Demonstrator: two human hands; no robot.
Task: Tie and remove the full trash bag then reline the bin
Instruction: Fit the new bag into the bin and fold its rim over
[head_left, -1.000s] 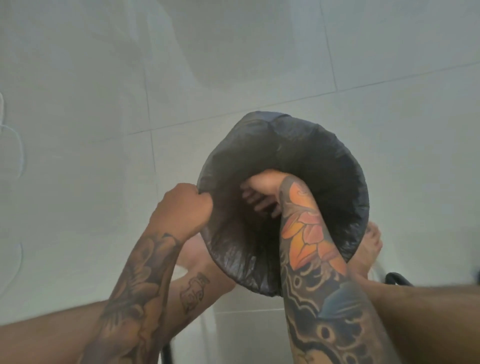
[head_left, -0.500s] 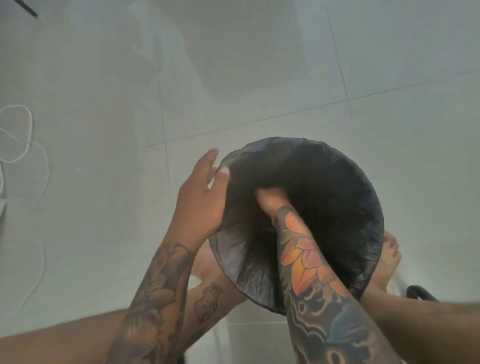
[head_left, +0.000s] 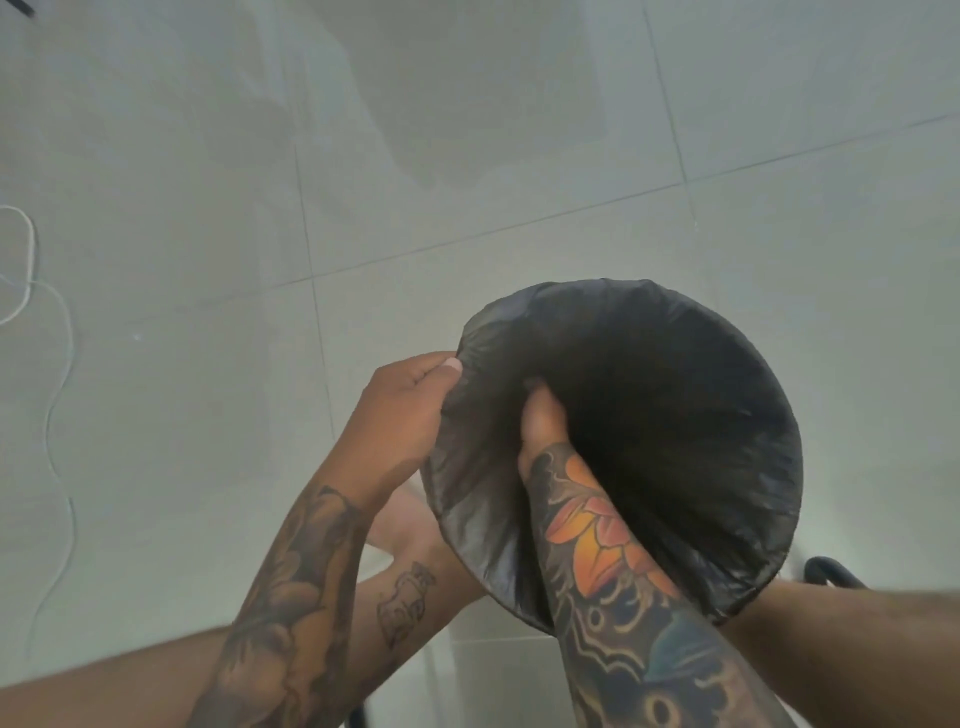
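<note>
A round bin lined with a black trash bag (head_left: 675, 415) is held up in front of me, its open mouth facing the camera. My left hand (head_left: 400, 421) grips the liner at the bin's left rim, thumb and fingers pinched on the plastic. My right hand (head_left: 540, 421) reaches inside the mouth and presses the black plastic against the left inner wall; its fingers are partly hidden in the folds. The bottom of the bin is dark and I cannot see into it.
Pale tiled floor (head_left: 519, 156) lies below. A thin white cord (head_left: 52, 364) snakes along the far left. My bare legs and a foot (head_left: 405, 525) show under the bin. A black curved tube (head_left: 831, 569) sits at the lower right.
My left hand went from flat and open against the rim to pinching the liner. My right hand shifted toward the left inner wall. The bin drifted lower and to the right in view.
</note>
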